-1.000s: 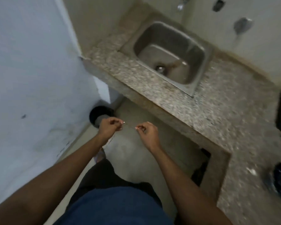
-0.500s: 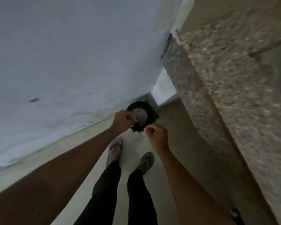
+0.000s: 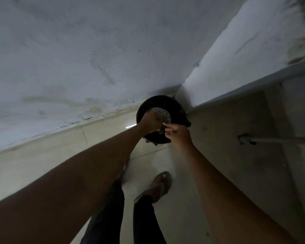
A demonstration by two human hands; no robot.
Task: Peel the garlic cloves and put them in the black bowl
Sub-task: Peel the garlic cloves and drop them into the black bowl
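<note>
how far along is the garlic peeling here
Done: cannot tell; no peeled cloves and no bowl on a counter show in this view. In hand: both hands are held over a black bin on the floor by the wall, the left hand curled and the right hand pinching a small pale scrap, likely garlic skin being dropped. Left: probably getting cloves into the bowl, which is out of view.

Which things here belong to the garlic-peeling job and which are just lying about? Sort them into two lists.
In the job:
- left hand, fingers curled
- right hand, pinching a pale scrap, probably peel
- black bin on the floor under both hands

Lying about:
- sandal on the person's foot
- pipe stub in the side wall
- white wall
</note>
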